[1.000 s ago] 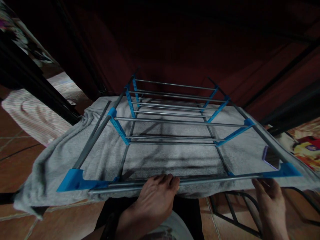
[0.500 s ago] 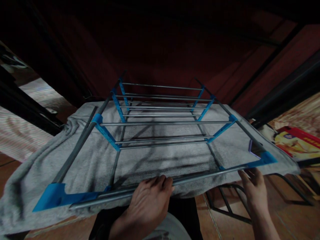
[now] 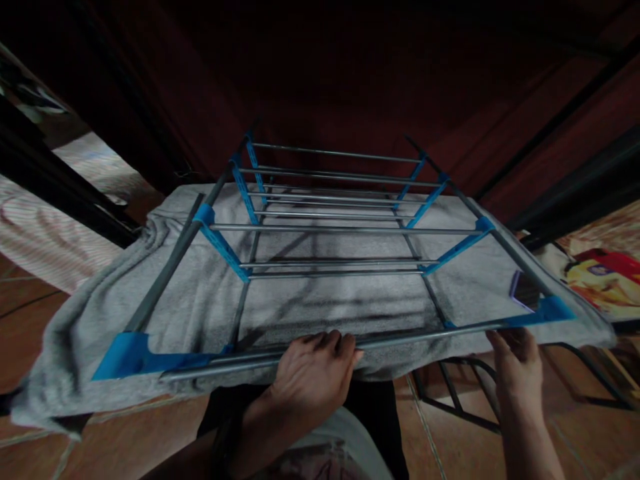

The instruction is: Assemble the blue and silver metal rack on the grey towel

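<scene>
Around the middle of the near rod (image 3: pixel 210 371), a left hand (image 3: pixel 314 373) with fingers bent and pressed close together, knuckles up. Just under the right corner (image 3: pixel 555 311) of the rack (image 3: pixel 345 230), a right hand (image 3: pixel 521 373) with thumb and fingers a little apart at the tips; cannot tell pinching from mere touching.

Directly beneath the left fingers, then, the near rod: long axis crosswise, angled slightly toward the lap on the left. At its left end, a loose tip, just in front of the left corner (image 3: pixel 127 357) and out of line with it. From that corner, a rear rod (image 3: pixel 245 357), reaching in under the left hand. Nearer to the loose tip, the left hand; nearer to the right corner, the right.

Beyond both hands, the rest of the rack, on a grey blanket (image 3: pixel 100 333), beside a phone (image 3: pixel 525 291). Farther right, a box (image 3: pixel 603 277).

Hidden by the left hand: any overlap of the two rods. Hard to make out: the fit at the right corner. Nearly lost in gloom: the rack's far tips. Cut off below: both forearms.
</scene>
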A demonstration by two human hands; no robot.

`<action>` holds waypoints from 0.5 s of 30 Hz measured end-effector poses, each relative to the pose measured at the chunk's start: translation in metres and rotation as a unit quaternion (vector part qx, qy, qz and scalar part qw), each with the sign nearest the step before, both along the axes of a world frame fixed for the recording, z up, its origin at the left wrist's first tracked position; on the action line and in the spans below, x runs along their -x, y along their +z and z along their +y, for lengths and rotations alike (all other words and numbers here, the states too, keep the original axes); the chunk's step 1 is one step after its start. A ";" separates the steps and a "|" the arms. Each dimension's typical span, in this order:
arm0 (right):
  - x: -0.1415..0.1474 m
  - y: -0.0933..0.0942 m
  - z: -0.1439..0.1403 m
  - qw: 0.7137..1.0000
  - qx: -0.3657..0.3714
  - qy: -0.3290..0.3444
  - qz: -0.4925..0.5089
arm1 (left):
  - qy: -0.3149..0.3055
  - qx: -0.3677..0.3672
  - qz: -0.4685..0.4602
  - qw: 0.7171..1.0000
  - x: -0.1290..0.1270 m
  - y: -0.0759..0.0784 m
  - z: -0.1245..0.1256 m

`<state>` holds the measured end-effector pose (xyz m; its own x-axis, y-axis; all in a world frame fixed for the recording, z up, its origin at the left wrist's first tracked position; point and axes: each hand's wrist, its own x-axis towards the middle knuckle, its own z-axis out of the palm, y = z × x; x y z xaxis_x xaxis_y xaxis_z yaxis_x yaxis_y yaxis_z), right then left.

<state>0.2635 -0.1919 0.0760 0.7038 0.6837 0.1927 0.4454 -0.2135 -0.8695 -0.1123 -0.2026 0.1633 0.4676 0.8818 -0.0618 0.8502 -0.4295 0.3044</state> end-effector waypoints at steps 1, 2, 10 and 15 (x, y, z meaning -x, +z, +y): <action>0.003 0.003 0.000 1.000 -0.006 -0.009 0.007 | -0.004 -0.007 0.003 1.000 0.001 -0.001 0.000; 0.006 0.006 0.001 1.000 -0.009 -0.012 0.015 | -0.007 -0.016 0.007 1.000 0.002 -0.003 0.000; 0.010 0.006 0.009 0.999 -0.033 0.008 0.043 | -0.001 -0.059 0.060 0.996 0.007 -0.008 0.004; 0.014 0.001 0.008 0.997 -0.059 0.039 0.038 | 0.024 -0.025 0.081 0.996 0.009 -0.005 0.008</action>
<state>0.2494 -0.1835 0.0767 0.6645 0.7133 0.2228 0.3881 -0.0746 -0.9186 -0.1214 -0.1944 0.1581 0.4128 0.9065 -0.0885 0.9062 -0.3989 0.1403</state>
